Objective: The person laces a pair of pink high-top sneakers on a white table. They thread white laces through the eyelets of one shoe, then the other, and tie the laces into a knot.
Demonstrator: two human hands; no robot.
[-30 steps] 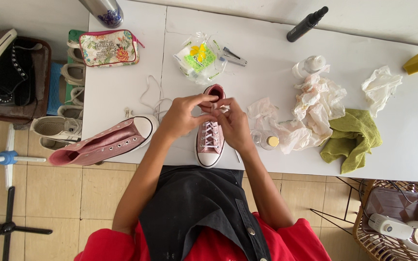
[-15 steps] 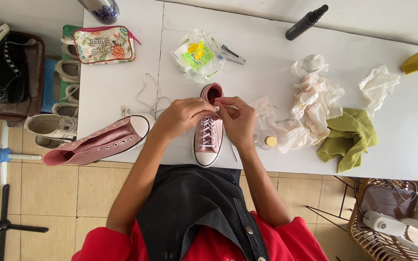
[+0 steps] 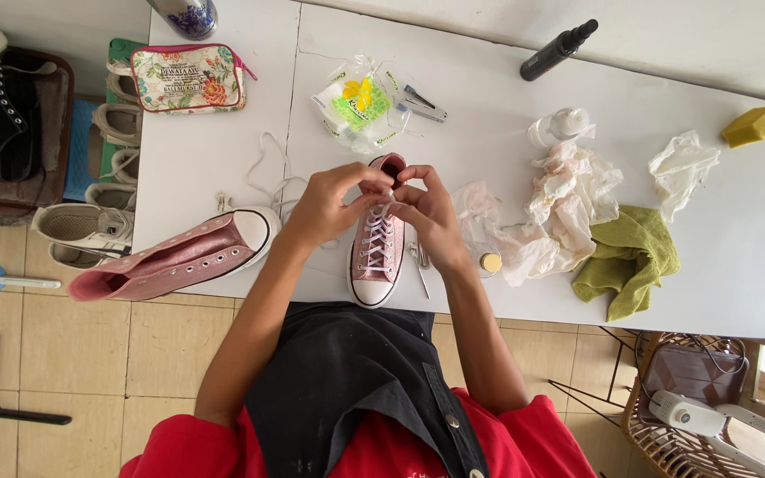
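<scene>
both hands pinch white lace ends over the upper eyelets of a pink shoe [image 3: 377, 252] at the table [image 3: 489, 133] edge: left hand [image 3: 329, 205] and right hand [image 3: 428, 212] hide its ankle. fingertips overlap, so which lace each holds is unclear. second shoe [image 3: 179, 257] lies left.

Glittery pink cloth sneaker [image 3: 377, 248] with white woven laces [image 3: 375, 239], smooth matt white table [image 3: 489, 124], crumpled thin tissue paper [image 3: 564, 208], soft green cloth [image 3: 630, 257], glossy black plastic bottle [image 3: 558, 51]
</scene>
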